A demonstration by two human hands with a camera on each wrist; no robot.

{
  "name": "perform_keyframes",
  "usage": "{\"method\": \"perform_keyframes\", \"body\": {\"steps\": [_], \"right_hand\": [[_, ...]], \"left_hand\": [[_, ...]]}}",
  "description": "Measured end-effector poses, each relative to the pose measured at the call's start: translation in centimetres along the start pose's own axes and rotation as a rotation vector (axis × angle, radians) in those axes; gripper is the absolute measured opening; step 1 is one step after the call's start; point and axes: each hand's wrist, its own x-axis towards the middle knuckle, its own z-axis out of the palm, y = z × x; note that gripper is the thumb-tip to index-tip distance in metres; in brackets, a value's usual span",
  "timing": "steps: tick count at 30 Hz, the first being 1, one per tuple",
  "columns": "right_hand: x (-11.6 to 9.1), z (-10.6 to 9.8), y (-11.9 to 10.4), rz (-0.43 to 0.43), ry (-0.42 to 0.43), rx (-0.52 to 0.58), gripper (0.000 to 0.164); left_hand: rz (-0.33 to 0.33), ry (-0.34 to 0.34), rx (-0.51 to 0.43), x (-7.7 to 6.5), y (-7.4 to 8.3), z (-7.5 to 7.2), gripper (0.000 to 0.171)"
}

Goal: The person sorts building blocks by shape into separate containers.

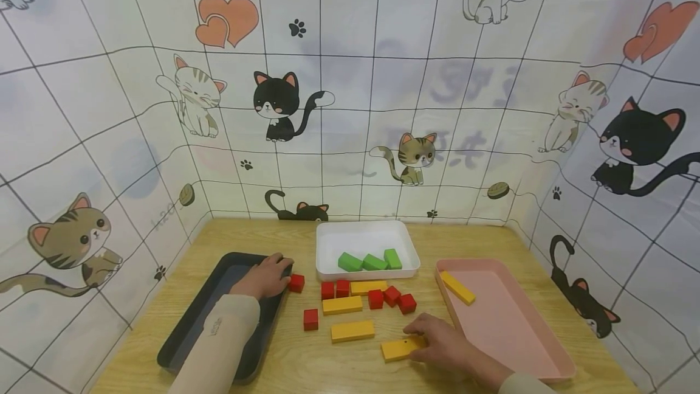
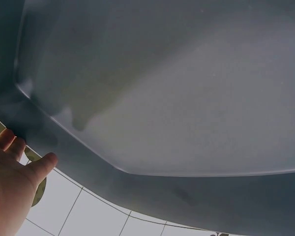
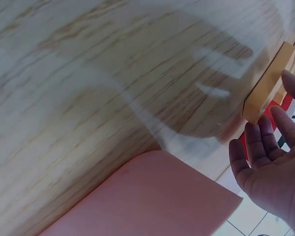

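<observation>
My left hand (image 1: 265,276) reaches over the right rim of the dark tray (image 1: 188,315), fingertips beside a red cube (image 1: 297,283); whether they touch it is unclear. In the left wrist view, its fingers are spread by the tray's edge. My right hand (image 1: 443,345) is at the right end of a yellow block (image 1: 395,350), thumb and fingers apart around that end. The right wrist view shows the same yellow block (image 3: 265,91) beside the thumb and loosely bent fingers. Other yellow blocks (image 1: 352,331) and several red cubes (image 1: 310,319) lie between the hands.
At the back, a white tray (image 1: 358,237) has 3 green blocks (image 1: 374,262) in it. On the right, a pink tray (image 1: 514,327) contains one yellow block (image 1: 458,287). A cat-print sheet surrounds the wooden table (image 1: 306,369) on the sides and back.
</observation>
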Motion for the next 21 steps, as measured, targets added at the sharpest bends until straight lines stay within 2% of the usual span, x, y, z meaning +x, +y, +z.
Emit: {"method": "perform_keyframes", "body": {"steps": [9,21], "right_hand": [[-0.06,0.01,0.38,-0.059,0.010,-0.050,0.032],[-0.09,0.19,0.14,-0.054,-0.019,-0.036,0.030]], "left_hand": [[-0.014,-0.013,0.005,0.03,0.18,-0.18,0.048],[-0.005,-0.003,0.011,-0.21,0.37,-0.29,0.047]]}}
